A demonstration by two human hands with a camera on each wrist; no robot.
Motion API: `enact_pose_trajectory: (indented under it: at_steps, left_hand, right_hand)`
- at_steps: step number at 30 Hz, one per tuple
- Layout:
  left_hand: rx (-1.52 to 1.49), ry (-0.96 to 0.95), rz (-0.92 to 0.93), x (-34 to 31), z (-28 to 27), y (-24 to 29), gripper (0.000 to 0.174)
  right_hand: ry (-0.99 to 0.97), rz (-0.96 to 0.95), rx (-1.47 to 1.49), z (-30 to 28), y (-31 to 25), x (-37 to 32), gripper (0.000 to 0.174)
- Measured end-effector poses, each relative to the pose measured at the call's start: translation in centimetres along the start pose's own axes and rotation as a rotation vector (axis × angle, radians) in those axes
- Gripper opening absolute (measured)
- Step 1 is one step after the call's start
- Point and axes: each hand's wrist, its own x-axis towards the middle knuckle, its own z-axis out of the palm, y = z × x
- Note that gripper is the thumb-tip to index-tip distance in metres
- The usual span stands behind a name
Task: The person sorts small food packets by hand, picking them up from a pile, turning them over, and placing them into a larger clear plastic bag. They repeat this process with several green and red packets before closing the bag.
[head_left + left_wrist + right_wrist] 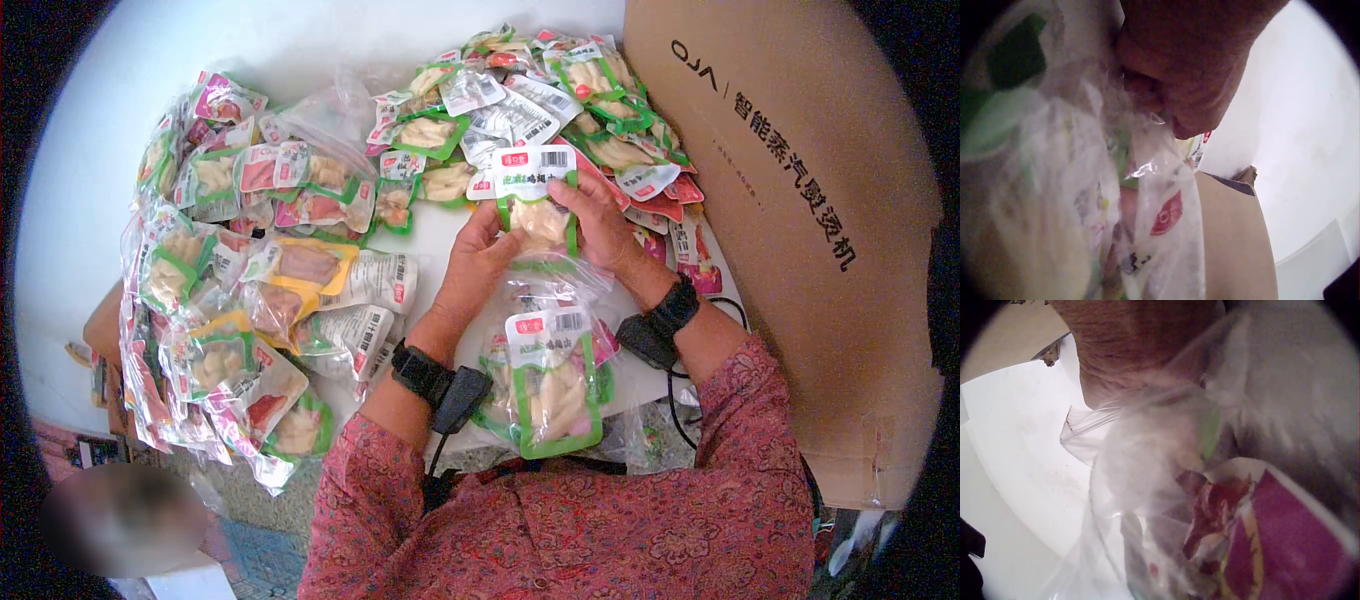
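Both hands hold one sealed food packet (535,180) upright at the middle of the table in the head view. It has a white top with a red label and barcode, green edges and a window onto pale food. My left hand (478,258) pinches its lower left side, thumb across the front. My right hand (603,228) grips its right side, thumb near the top. Just below lies a clear plastic bag (590,285) with a similar green-edged packet (555,405) in front. In the wrist views the bag's film hides much of the left hand (1191,69) and right hand (1141,356).
Many packets in clear bags (330,120) are heaped at the left, some yellow-edged (310,262). Another pile of loose packets (615,150) stands at the back right. A large cardboard box (800,300) walls off the right side. A black cable (683,400) hangs beside the right forearm.
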Motion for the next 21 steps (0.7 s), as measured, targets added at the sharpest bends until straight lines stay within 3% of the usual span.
enact_pose_trajectory:
  at_steps: [12,21]
  left_hand:
    - [-0.032,-0.005,-0.001,0.0,-0.2,0.1,0.038]
    - [-0.081,0.048,-0.091,-0.1,-0.5,-0.3,0.027]
  right_hand:
    - [0.018,-0.001,-0.035,0.4,-0.3,-0.1,0.028]
    - [0.023,0.008,-0.01,0.4,0.0,-0.1,0.025]
